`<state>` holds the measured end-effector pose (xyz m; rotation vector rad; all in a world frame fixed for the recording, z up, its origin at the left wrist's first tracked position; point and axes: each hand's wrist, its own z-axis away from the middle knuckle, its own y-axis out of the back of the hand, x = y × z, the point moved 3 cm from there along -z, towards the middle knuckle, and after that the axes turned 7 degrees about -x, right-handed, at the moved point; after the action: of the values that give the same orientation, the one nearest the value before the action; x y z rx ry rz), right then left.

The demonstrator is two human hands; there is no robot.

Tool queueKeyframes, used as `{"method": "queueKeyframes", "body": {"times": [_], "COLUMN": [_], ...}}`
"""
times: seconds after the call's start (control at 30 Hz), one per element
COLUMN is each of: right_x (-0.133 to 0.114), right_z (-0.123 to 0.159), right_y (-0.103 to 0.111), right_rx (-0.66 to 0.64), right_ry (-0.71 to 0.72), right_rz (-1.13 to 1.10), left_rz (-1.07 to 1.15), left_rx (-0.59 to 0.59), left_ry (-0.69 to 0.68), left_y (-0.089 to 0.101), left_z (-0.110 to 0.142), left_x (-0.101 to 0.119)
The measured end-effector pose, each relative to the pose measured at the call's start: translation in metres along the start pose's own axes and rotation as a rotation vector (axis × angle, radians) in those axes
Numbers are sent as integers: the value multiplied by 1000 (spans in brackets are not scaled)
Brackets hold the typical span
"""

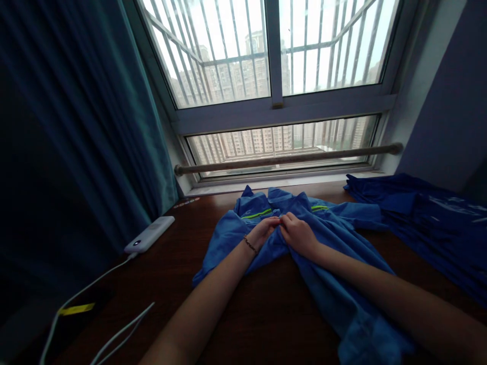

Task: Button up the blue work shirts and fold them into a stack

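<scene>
A blue work shirt with yellow-green stripes lies spread on the dark wooden surface, its collar toward the window. My left hand, with a bracelet at the wrist, pinches the front of the shirt near the middle. Right beside it, my right hand has its fingers closed on the same part of the cloth. The fingertips of both hands meet, and the bit of cloth between them is mostly hidden. One sleeve trails down toward me under my right forearm.
Darker blue folded clothing lies at the right. A white power bank with a white cable sits at the left by the blue curtain. A yellow strip is near the cable. Behind is a barred window with a rail.
</scene>
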<state>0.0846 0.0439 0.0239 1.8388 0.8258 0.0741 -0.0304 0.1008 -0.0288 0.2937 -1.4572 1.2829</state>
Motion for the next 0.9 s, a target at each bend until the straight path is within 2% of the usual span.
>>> {"method": "queueKeyframes", "body": {"times": [0.07,0.17,0.23,0.33,0.53,0.67,0.9], "right_x": [6,21,29,34,32,31,33], "right_z": [3,5,5,8,15,16,15], "right_y": [-13,-21,-23,-20,-10,-7,-11], "right_rx": [36,108,120,110,174,183,145], "right_ry": [36,28,-10,-19,-14,13,42], "right_rz": [-56,-286,-423,-516,-446,-409,-356], "left_rz": [0,-9,-47,-109,-318,-414,-555], "left_rx": [0,42,94,153,275,285,335], "left_ry": [13,23,-29,-137,-291,-368,-425], "left_y": [-3,-12,-16,-17,-11,-11,-14], "left_z": [2,8,10,9,6,7,10], "left_x": [0,1,3,4,3,4,5]}}
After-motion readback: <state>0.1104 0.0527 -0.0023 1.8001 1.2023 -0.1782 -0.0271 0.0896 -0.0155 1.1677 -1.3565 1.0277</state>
